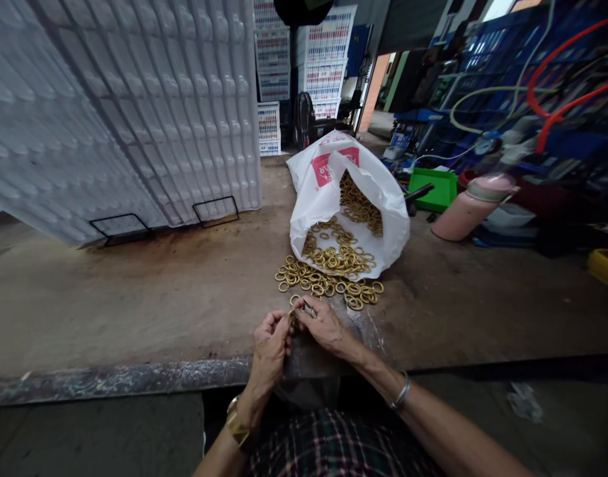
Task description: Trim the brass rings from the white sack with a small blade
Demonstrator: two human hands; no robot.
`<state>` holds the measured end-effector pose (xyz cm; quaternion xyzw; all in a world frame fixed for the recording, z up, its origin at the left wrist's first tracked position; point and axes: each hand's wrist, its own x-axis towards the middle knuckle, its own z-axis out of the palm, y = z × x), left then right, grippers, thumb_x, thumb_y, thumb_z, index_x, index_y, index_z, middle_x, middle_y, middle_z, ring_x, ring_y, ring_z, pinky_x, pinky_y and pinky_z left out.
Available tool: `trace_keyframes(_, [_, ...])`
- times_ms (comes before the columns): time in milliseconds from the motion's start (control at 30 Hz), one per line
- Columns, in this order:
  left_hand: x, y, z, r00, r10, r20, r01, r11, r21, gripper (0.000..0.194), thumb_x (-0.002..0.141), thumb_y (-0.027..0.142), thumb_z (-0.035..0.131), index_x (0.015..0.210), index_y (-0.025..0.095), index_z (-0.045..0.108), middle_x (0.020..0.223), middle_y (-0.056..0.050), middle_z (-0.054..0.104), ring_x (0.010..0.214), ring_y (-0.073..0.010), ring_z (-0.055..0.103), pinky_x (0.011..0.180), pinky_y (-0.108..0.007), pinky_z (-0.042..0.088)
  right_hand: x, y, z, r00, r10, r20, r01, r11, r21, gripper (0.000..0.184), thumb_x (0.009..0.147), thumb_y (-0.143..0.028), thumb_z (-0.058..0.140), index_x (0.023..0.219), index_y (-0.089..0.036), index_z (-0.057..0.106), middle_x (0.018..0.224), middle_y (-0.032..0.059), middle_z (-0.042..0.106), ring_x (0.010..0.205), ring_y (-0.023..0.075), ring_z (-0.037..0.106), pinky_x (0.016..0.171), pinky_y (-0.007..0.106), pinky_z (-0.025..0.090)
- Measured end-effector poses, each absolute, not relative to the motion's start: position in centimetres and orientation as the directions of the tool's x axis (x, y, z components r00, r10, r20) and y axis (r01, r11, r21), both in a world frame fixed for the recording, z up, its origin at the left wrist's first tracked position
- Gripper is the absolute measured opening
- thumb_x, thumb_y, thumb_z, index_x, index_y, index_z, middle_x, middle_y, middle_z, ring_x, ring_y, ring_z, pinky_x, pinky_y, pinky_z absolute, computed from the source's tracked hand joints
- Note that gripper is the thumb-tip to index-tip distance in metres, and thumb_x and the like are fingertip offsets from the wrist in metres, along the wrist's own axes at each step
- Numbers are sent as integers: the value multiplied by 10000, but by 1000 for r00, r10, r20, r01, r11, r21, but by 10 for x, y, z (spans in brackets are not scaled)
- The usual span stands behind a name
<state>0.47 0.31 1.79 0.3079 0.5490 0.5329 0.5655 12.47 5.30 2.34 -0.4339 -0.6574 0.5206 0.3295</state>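
Observation:
My left hand (270, 344) and my right hand (324, 324) meet near the front edge of a worn brown workbench (135, 305). Both hands are closed in a pinch on a small brass ring (293, 319) held between them. My right hand also grips a small metal tool whose tip shows above the fingers. Just beyond the hands lies a pile of brass rings (328, 281). The rings spill from the open mouth of a white plastic bag (368, 192) with red print.
Tall stacks of white moulded trays (125, 106) lean at the bench's back left. A green tray (433, 189) and a pink flask (470, 205) lie at the right, with hoses and blue machinery behind. White crates (324, 59) stand at the back.

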Motion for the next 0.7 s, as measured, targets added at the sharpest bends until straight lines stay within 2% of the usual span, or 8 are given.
trace_keyframes(267, [7, 3, 17, -206, 954, -219, -81, 206, 975, 341, 706, 499, 586, 726, 161, 546, 537, 61, 466, 399, -45, 352, 380, -170, 276, 123, 56, 16, -369, 929, -10, 388, 144, -910, 206, 806, -331, 443, 702, -176, 529, 603, -44, 471, 577, 95, 422, 534, 203, 325])
trace_keyframes(467, [5, 3, 18, -89, 940, -329, -85, 322, 943, 351, 738, 525, 533, 771, 177, 503, 524, 68, 471, 360, -46, 347, 337, -157, 252, 121, 56, 15, -350, 936, -16, 415, 140, -899, 207, 806, -307, 424, 679, -169, 511, 591, -45, 450, 570, 93, 409, 542, 207, 312])
trace_keyframes(700, [2, 2, 17, -21, 956, -294, -159, 287, 945, 361, 746, 529, 528, 763, 170, 509, 568, 52, 505, 373, -42, 357, 337, -155, 274, 120, 56, 17, -353, 936, -11, 376, 131, -917, 252, 825, -310, 383, 620, -180, 450, 548, -42, 440, 526, 93, 405, 519, 210, 313])
